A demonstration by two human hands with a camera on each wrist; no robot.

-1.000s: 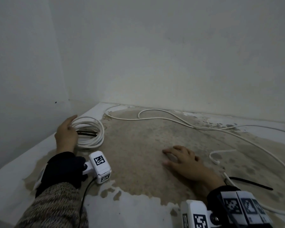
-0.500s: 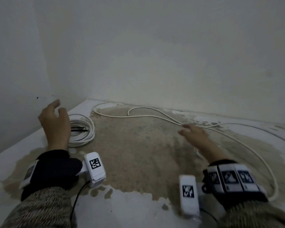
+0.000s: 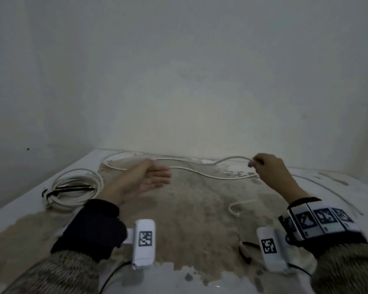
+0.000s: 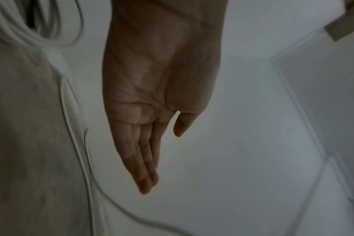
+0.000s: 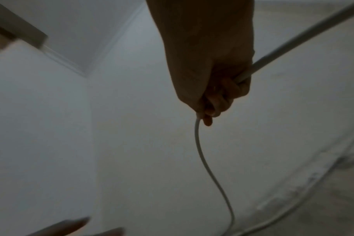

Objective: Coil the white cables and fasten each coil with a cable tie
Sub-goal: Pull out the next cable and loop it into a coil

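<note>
A coiled white cable (image 3: 77, 190) bound with a black cable tie (image 3: 70, 189) lies at the left, near the wall corner; part of this coil (image 4: 30, 27) shows in the left wrist view. A long loose white cable (image 3: 200, 174) snakes across the stained surface. My right hand (image 3: 263, 166) grips this cable (image 5: 202, 153) and holds it raised at the far right. My left hand (image 3: 149, 179) hovers palm up in the middle, its fingers (image 4: 144, 159) straight and holding nothing, right of the coil.
The worn beige surface (image 3: 189, 219) ends at white walls (image 3: 179, 81) behind and to the left. Another white cable end (image 3: 235, 209) curls near my right wrist. A black cable tie (image 3: 243, 251) lies by the right wrist camera.
My right hand reached forward to the loose cable, took hold of it and lifted it. My left hand left the tied coil and swung right to the middle, palm turned up.
</note>
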